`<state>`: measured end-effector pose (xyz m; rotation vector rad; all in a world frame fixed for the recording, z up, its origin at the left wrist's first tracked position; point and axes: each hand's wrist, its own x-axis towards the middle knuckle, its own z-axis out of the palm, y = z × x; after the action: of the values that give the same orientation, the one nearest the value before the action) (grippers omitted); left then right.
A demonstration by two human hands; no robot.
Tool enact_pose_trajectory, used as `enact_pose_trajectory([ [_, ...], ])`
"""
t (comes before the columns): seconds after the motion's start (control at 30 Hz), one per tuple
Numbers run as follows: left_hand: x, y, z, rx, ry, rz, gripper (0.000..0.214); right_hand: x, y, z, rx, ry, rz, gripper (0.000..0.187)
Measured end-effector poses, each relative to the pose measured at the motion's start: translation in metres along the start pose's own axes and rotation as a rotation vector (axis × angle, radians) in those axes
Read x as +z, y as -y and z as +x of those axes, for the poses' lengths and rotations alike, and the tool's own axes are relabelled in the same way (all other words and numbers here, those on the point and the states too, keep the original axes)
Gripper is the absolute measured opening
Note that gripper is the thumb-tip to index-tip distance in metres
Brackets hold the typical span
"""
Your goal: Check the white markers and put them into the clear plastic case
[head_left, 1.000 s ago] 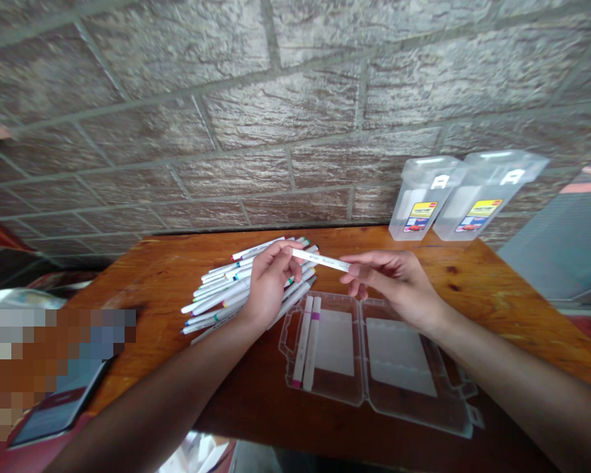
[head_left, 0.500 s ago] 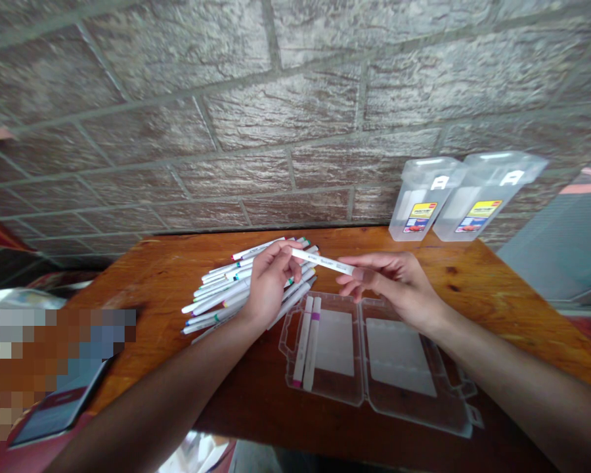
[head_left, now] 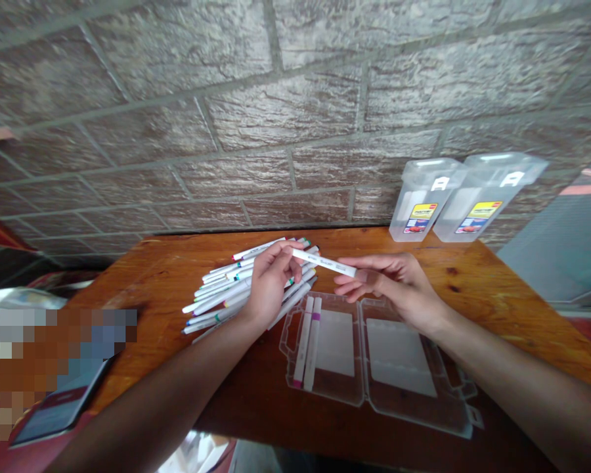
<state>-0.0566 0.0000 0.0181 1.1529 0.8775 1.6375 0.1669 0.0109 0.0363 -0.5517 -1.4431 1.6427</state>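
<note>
A white marker [head_left: 322, 262] with small printing is held level between both hands, above the table. My left hand [head_left: 273, 279] pinches its left end, and my right hand [head_left: 391, 282] grips its right end between thumb and fingers. Both ends of the marker are covered by fingertips. Behind and below my left hand lies a loose pile of white markers [head_left: 221, 299] with coloured bands and tips. Under my right hand, a clear plastic case [head_left: 362, 387] lies unfolded flat. Two markers [head_left: 307, 345] with purple and magenta marks rest side by side in its left half.
Two clear lidded containers [head_left: 416, 200] with yellow and blue labels stand at the back right, by the brick wall [head_left: 315, 171]. A tablet-like device [head_left: 64, 407], partly pixelated, is at the left edge of the wooden table [head_left: 148, 282]. White items show below the front edge.
Very little differs. My right hand's lower fingers have shifted slightly left; both hands keep hold of the marker in the same place.
</note>
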Motion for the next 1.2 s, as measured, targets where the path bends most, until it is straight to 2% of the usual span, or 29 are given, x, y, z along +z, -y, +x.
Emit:
enact_pose_trajectory([
  [0.4, -0.002, 0.003, 0.001, 0.016, -0.002, 0.017, 0.019, 0.001, 0.000, 0.001, -0.025, 0.053, 0.059, 0.028],
  [0.67, -0.002, 0.002, 0.001, 0.025, -0.014, 0.031, 0.021, 0.001, -0.002, 0.001, -0.011, 0.026, 0.071, 0.031],
  [0.9, 0.000, 0.001, 0.000, 0.073, -0.001, 0.105, 0.024, 0.003, -0.003, 0.003, 0.065, -0.051, -0.018, 0.027],
  [1.2, 0.002, 0.000, -0.003, 0.080, 0.002, 0.134, 0.025, -0.003, -0.021, 0.005, 0.154, 0.043, -0.056, 0.033],
])
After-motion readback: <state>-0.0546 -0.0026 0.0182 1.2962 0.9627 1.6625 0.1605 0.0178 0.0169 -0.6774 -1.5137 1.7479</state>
